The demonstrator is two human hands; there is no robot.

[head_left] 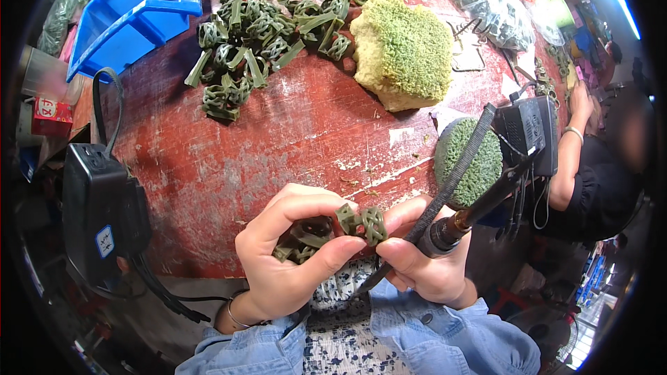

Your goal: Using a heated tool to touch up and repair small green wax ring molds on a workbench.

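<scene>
Between both hands, a small dark green openwork piece point(361, 224), like a carved ring with a stem, is held above the table's near edge. My left hand point(281, 246) pinches it by thumb and fingertips, with more dark green pieces point(302, 242) lodged in its curled palm. From the other side, my right hand point(434, 274) closes thumb and forefinger on its latticed end. A black rod-like tool point(439, 237) with a brass-coloured collar crosses over my right hand; whether the fingers grip it cannot be made out. Farther off lies a pile of similar green pieces point(257, 28).
The worn red table point(278, 139) bears a ragged yellow-green foam block point(403, 52) and a rounded green rough lump point(476, 160). A blue bin point(135, 28) stands far left, black boxes point(101, 201) with cables at both sides. At right sits another person point(590, 173).
</scene>
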